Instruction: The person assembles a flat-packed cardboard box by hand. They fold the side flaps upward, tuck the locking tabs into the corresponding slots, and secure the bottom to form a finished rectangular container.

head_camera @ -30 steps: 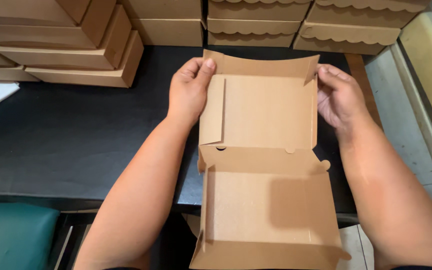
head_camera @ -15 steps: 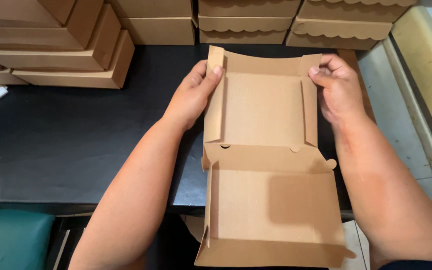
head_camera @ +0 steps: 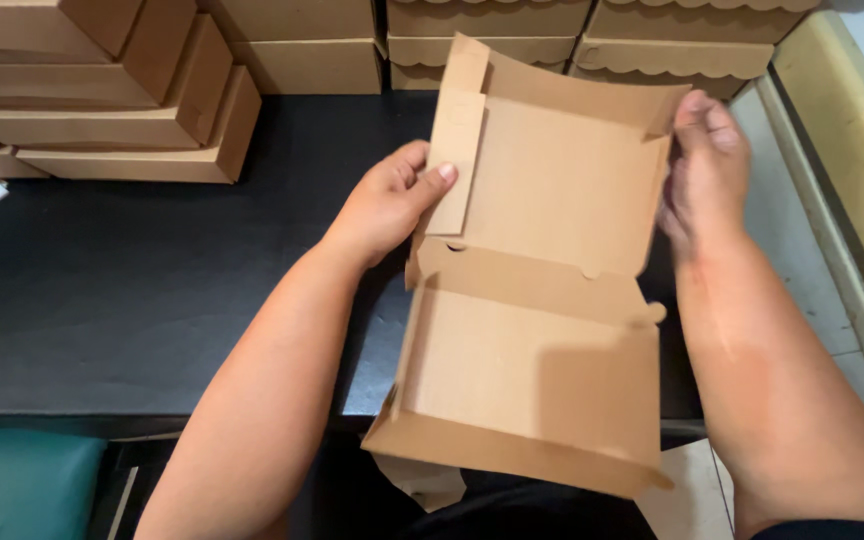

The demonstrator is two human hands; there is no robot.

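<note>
The black table [head_camera: 132,290] fills most of the view, and along its far edge stand stacks of closed brown boxes [head_camera: 122,90], some with scalloped flaps. What they hold cannot be seen. To the right of the table runs a pale tiled floor [head_camera: 802,290] with a yellowish ledge [head_camera: 852,150] beside it. At the lower left, below the table edge, shows a teal seat [head_camera: 22,485].

Above the table's near edge, tilted and half hanging over it, is an unfinished carton [head_camera: 542,300] of brown card. It lies open in two panels joined by a fold, and nothing is in it. The far panel has its back wall raised and a side flap [head_camera: 457,160] standing upright on the left; the near panel has a low front wall and reaches out over the person's lap.

The left hand [head_camera: 387,205] grips the carton at the left flap, thumb pressed on the flap's inner face and fingers curled behind it. The right hand [head_camera: 707,165] is blurred; it is closed on the far panel's right edge, fingers bent over the top corner. Both forearms flank the carton. Under its near edge lie scraps of brown card [head_camera: 422,480].
</note>
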